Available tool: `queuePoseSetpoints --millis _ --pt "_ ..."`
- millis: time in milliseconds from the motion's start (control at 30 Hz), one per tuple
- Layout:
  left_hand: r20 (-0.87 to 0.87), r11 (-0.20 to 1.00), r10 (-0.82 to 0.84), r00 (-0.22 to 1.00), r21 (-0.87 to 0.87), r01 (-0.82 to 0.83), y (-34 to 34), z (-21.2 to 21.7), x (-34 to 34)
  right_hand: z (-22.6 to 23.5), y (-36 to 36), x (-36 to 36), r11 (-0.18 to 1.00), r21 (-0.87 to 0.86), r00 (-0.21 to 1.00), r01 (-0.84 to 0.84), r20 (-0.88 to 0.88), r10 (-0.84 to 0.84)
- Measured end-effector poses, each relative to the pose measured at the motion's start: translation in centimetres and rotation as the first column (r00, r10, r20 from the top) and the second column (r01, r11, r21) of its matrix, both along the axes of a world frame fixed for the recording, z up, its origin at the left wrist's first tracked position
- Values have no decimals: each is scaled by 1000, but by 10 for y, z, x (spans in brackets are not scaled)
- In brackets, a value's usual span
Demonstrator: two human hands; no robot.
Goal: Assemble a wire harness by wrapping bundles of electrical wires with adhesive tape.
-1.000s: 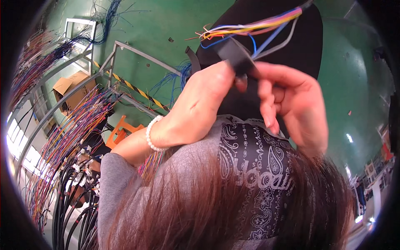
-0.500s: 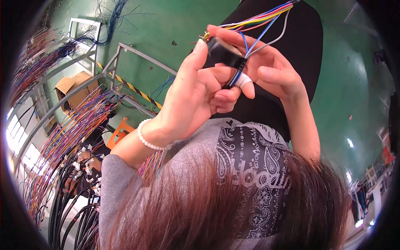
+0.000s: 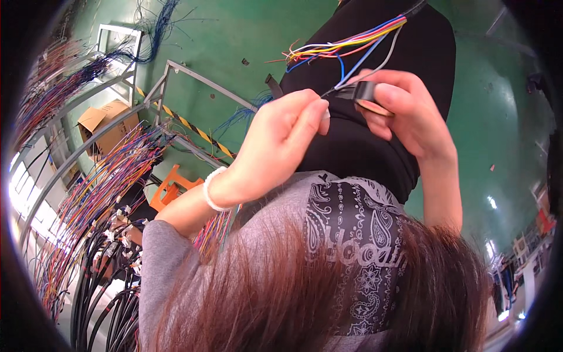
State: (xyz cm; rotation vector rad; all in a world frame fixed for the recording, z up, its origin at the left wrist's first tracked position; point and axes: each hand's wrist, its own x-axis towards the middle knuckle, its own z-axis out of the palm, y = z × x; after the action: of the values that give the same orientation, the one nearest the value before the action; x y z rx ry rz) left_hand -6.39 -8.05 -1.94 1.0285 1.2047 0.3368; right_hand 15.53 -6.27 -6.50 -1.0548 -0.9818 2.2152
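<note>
Hands, two of them, are raised in front of the person's chest, over a black garment (image 3: 375, 146). The right hand (image 3: 404, 108) has its grip clenched around one roll of black tape (image 3: 368, 94), fingers curled over the top and the thumb underneath, with the tan inner ring of the roll showing below the fingertips. The left hand (image 3: 281, 138) is bent at the wrist, with its fingers folded in and thumb and forefinger pinched together just beside the roll; what they pinch is too small to tell, though a thin dark strip runs from there to the roll. One white bead bracelet (image 3: 212, 189) circles the left wrist. One bundle of coloured wires (image 3: 346, 47) comes down from the top edge of the view, fans into loose bare ends on the left, and sends a few strands down to the roll. The two hands are close together, almost touching, with open green floor (image 3: 234, 35) behind and to either side of them. Well apart, at the left edge, hang many more coloured and black cables on grey metal racks (image 3: 176, 67), beside one cardboard box (image 3: 105, 120) and one orange stand (image 3: 170, 190) on the floor.
</note>
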Motion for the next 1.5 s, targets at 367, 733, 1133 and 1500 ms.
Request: queuePoseSetpoints --millis 367,733,1133,1500 --pt "45 964 -137 990 236 123 -3 -3 6 4 -15 -51 894 -252 896 371 -157 -416" --pt "102 996 -50 994 -69 57 -2 15 -1 -4 9 -5 986 165 999 13 -46 -5" --pt "-455 403 -360 814 711 576 -5 -1 1 26 -39 8 974 -77 958 215 -176 -225" --pt "144 841 -444 884 408 356 -1 5 -2 15 -12 -5 976 179 966 124 -245 -78"
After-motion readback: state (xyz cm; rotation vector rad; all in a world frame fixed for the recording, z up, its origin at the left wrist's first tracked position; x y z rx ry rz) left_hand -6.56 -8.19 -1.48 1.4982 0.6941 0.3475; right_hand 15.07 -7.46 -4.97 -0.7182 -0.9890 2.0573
